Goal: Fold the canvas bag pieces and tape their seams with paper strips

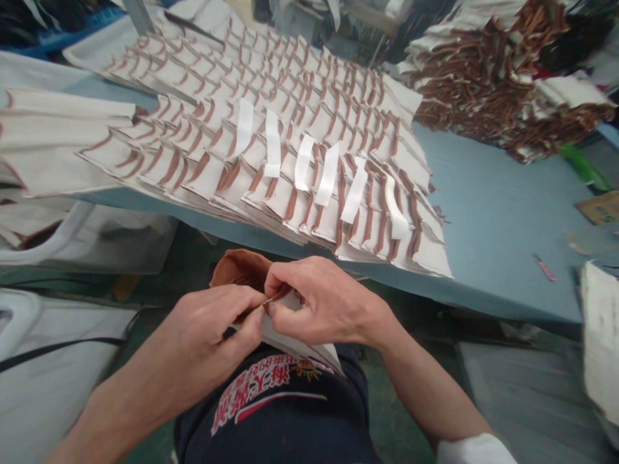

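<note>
We held a brown-and-white fabric piece [238, 264] above our dark apron [290, 441], our left hand [207, 328] at eight o'clock of it and our right hand [326, 303] at three, each grip pinched narrow on its brown part. At twelve, overlapping white panels [309, 122] with brown edges covered part of the desk [493, 212], white strips [328, 174] on top; a brown-and-cream heap [474, 84] lay towards half past one.

Blue table [493, 219]; overlapping pale pieces [331, 129] on it; brownish stack [483, 80]; small pink tool [546, 269].
</note>
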Available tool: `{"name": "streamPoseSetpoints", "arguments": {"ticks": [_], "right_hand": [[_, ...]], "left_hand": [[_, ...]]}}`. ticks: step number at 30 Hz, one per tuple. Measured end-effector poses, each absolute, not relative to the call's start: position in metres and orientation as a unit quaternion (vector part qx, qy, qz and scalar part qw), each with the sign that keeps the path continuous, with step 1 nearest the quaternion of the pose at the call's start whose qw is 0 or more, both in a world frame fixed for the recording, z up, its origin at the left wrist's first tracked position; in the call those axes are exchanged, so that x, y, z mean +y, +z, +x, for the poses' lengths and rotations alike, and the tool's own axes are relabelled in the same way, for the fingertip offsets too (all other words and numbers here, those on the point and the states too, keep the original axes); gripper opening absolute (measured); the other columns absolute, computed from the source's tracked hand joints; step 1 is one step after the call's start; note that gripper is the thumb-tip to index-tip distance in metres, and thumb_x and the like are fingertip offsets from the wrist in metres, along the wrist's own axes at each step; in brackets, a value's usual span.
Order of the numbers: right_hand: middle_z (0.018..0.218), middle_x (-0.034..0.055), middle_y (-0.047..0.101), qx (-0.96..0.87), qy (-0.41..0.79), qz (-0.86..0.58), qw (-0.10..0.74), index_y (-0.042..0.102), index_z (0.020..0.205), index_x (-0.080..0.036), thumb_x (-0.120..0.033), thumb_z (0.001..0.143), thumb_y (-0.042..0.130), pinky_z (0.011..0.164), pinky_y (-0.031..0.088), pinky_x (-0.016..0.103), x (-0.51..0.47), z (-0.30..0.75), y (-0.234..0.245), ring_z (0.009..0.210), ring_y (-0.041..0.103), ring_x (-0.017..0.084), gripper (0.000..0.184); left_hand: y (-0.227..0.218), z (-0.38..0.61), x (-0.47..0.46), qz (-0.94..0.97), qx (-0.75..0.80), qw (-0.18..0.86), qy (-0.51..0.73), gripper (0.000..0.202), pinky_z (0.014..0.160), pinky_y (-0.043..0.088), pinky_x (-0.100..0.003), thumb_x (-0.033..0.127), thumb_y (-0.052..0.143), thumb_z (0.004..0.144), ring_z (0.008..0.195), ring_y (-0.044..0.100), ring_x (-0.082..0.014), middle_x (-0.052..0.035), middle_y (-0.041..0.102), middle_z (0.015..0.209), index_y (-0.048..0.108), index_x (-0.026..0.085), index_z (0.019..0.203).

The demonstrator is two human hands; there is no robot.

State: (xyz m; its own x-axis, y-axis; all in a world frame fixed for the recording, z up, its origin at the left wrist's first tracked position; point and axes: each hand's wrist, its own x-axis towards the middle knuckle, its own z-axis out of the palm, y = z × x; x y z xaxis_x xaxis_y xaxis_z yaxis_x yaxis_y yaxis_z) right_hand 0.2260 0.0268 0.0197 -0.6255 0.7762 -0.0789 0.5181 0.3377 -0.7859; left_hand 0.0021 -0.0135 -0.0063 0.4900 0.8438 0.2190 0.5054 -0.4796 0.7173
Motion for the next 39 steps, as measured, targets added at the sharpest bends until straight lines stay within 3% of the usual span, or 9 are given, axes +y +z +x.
{"name": "streamPoseSetpoints", "arguments": {"ticks": [6, 12, 17, 23, 29, 39], "right_hand": [[0.075, -0.0047, 0.062, -0.803, 0.378, -0.427, 0.173, 0.061, 0.081, -0.021, -0.016, 0.083, 0.069, 0.071, 0.032, 0.028, 0.021, 0.223, 0.014, 0.071, 0.049, 0.012, 0.010], [0.072, -0.0072, 0.056, -0.694, 0.588, -0.368, 0.194, 0.061, 0.081, -0.021, -0.023, 0.085, 0.064, 0.068, 0.038, 0.026, 0.031, 0.223, -0.001, 0.069, 0.048, 0.011, 0.005], [0.070, -0.0081, 0.052, -0.585, 0.703, -0.348, 0.206, 0.054, 0.076, -0.023, -0.035, 0.081, 0.068, 0.062, 0.036, 0.026, 0.030, 0.213, -0.004, 0.067, 0.043, 0.011, 0.019], [0.071, -0.0085, 0.052, -0.612, 0.680, -0.365, 0.175, 0.054, 0.077, -0.023, -0.031, 0.082, 0.068, 0.061, 0.035, 0.025, 0.023, 0.209, 0.004, 0.066, 0.044, 0.011, 0.017], [0.071, -0.0097, 0.046, -0.678, 0.621, -0.357, 0.168, 0.049, 0.075, -0.024, -0.028, 0.083, 0.066, 0.062, 0.034, 0.026, 0.023, 0.212, 0.009, 0.067, 0.040, 0.009, 0.019], [0.074, -0.0091, 0.049, -0.710, 0.597, -0.345, 0.146, 0.052, 0.081, -0.024, -0.026, 0.080, 0.070, 0.063, 0.035, 0.026, 0.026, 0.216, 0.011, 0.069, 0.043, 0.011, 0.019]], "left_hand": [[-0.012, 0.006, -0.013, 0.820, 0.428, 0.256, 0.280, 0.029, 0.065, 0.047, -0.031, 0.022, 0.047, 0.108, 0.068, 0.072, -0.0176, 0.0026, 0.075, 0.079, 0.070, 0.023, 0.090], [-0.016, 0.001, -0.011, 0.795, 0.438, 0.322, 0.270, 0.034, 0.061, 0.044, -0.031, 0.031, 0.043, 0.110, 0.061, 0.061, -0.0173, 0.0034, 0.068, 0.073, 0.067, 0.024, 0.087], [-0.011, -0.005, -0.011, 0.737, 0.433, 0.429, 0.293, 0.039, 0.060, 0.043, -0.027, 0.037, 0.044, 0.111, 0.060, 0.055, -0.0150, 0.0047, 0.063, 0.070, 0.065, 0.023, 0.082], [-0.012, -0.012, -0.010, 0.682, 0.437, 0.515, 0.280, 0.041, 0.059, 0.043, -0.025, 0.040, 0.047, 0.108, 0.061, 0.049, -0.0148, 0.0028, 0.060, 0.069, 0.063, 0.022, 0.075], [-0.011, -0.009, -0.001, 0.671, 0.417, 0.555, 0.259, 0.050, 0.048, 0.034, -0.022, 0.055, 0.058, 0.104, 0.055, 0.040, -0.0118, 0.0049, 0.045, 0.062, 0.052, 0.022, 0.066], [-0.012, -0.019, -0.004, 0.713, 0.403, 0.518, 0.249, 0.030, 0.052, 0.041, -0.016, 0.035, 0.064, 0.102, 0.058, 0.054, -0.0105, 0.0050, 0.063, 0.069, 0.070, 0.021, 0.076]]}}
